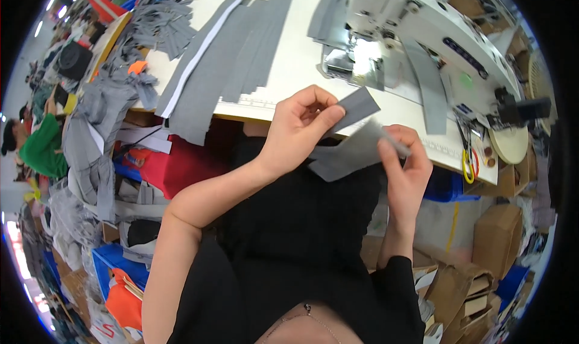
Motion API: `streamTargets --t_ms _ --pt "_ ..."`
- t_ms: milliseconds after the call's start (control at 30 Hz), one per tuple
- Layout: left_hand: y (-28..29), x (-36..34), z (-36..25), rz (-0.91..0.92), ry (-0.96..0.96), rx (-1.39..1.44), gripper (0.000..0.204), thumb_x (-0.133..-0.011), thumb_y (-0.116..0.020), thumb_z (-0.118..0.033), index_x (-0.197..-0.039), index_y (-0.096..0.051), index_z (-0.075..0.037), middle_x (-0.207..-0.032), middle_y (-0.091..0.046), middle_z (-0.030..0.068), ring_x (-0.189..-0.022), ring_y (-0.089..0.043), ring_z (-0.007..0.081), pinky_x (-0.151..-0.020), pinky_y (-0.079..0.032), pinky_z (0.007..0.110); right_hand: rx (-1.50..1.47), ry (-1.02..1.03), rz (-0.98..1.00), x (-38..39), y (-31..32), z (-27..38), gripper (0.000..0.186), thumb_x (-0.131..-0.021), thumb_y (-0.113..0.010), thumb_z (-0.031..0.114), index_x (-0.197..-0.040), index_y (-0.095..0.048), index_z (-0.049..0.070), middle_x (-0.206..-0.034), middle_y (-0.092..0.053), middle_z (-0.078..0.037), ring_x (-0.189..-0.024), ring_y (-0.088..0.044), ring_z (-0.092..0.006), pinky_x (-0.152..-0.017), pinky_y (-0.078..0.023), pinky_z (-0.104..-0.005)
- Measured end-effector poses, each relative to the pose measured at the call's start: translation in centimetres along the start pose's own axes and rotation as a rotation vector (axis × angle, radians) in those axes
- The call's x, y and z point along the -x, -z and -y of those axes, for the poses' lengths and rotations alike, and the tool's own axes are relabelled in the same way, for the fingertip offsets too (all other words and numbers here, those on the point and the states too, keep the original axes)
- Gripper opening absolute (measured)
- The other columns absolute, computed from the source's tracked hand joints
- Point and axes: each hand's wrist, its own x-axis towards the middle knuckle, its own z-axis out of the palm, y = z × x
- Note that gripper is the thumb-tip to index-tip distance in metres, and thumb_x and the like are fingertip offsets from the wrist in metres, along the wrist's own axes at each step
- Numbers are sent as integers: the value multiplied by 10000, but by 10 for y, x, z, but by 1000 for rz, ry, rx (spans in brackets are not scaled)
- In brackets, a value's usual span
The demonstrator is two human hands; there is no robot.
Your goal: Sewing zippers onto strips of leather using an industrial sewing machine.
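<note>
My left hand [301, 127] pinches a dark grey fabric strip [360, 107] between thumb and fingers, its free end pointing up and to the right. Just below and to the right, my right hand [405, 160] grips the edge of a lighter grey fabric piece [350, 155], which hangs over my lap and is partly blurred. Whether the two are parts of one strip, I cannot tell. Both hands are at the front edge of the white table [283, 72], below the sewing machine's needle area [356, 57].
A white sewing machine [446, 33] fills the table's right side. Scissors [469, 160] with yellow and red handles are at its front right. Long grey fabric strips [256, 48] lie left of it. Cardboard boxes [497, 235] stand at right, a blue bin [117, 265] at left.
</note>
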Motion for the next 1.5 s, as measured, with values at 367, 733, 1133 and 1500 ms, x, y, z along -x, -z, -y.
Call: streamTargets --t_ms 367,733,1133,1500 --pt "-30 9 18 -11 -185 87 88 -976 -756 -53 -998 -685 -5 -1057 -739 61 -1038 -670 109 -875 -570 267 -399 -70 -65 -2 -10 8 185 -962 -791 95 -1079 -678 7 -985 -701 -2 -897 -592 -57 -813 -466 -214" --pt "-46 -1 7 -167 -159 275 238 -948 -775 -3 -1171 -705 41 -1017 -760 76 -935 -712 105 -842 -578 233 -201 -9 82 -37 5 43 246 -938 -806 110 -1123 -704 -17 -1005 -719 -13 -920 -617 -71 -808 -492 -238" --pt "-39 -19 -37 -84 -431 204 159 -909 -821 -12 -1054 -764 19 -949 -744 39 -854 -685 83 -789 -558 237 122 329 299 -90 19 105 191 -934 -810 135 -993 -718 -23 -854 -701 5 -820 -597 -60 -740 -477 -225" --pt "-30 -31 -58 -28 -522 205 128 -933 -804 -40 -1051 -784 8 -960 -737 49 -867 -696 98 -792 -555 253 398 634 297 -110 18 127 188 -870 -835 158 -955 -739 20 -857 -701 -59 -847 -622 -203 -812 -468 -321"
